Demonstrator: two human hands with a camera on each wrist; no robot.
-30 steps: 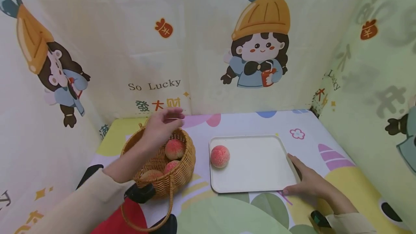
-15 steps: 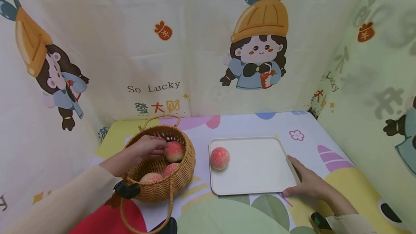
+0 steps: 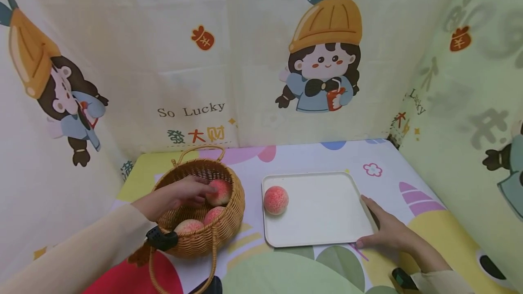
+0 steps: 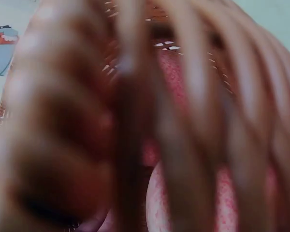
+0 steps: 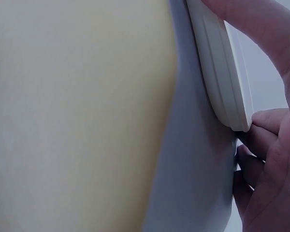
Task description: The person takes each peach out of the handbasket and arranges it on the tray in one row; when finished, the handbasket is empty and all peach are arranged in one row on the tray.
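Note:
In the head view my left hand reaches into a round wicker basket on the left. Its fingers curl against the left side of a pink, fuzzy peach. Two more peaches lie lower in the basket, one beside the held one and another at the near rim. Blurred wicker strands cover most of the left wrist view, with a peach behind them. My right hand grips the near right corner of a white rectangular tray, thumb on the near edge. A single peach sits at the tray's left end.
The basket's two handles are folded outward, one handle toward me and the other toward the back. A printed cloth covers the table. Patterned fabric hangs behind and at both sides.
My left hand has come down from above the basket's far rim into it, and its fingers have closed in on the upper peach. The right hand and tray stay in place.

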